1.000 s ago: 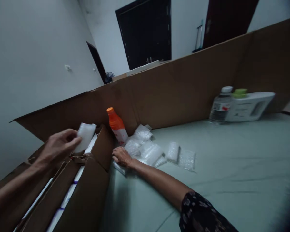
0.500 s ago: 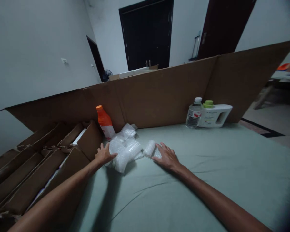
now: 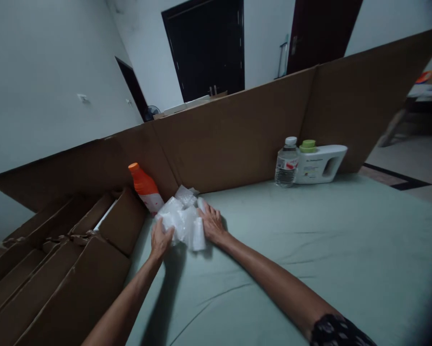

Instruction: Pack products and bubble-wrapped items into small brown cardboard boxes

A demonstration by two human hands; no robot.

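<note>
A loose heap of clear bubble wrap (image 3: 181, 218) lies on the green-covered table, squeezed between both hands. On its left side, my left hand (image 3: 161, 239) grips the wrap, thumb in front and fingers partly hidden behind it. From the right, my right hand (image 3: 212, 222) closes over the heap's edge, its fingers against a small rolled piece. Just behind the heap leans an orange and white bottle (image 3: 147, 189) with an orange cap.
Several opened cardboard boxes (image 3: 104, 269) stand along the left. A tall cardboard panel (image 3: 237, 139) walls off the back. Near it at the right are a clear water bottle (image 3: 287, 163) and a white jug (image 3: 318, 164) with a green cap. The table cover (image 3: 291, 269) has creases.
My right hand has moved left, pushing its small wrap pieces into the heap. My left hand has turned and closed in on the wrap. The view has shifted slightly.
</note>
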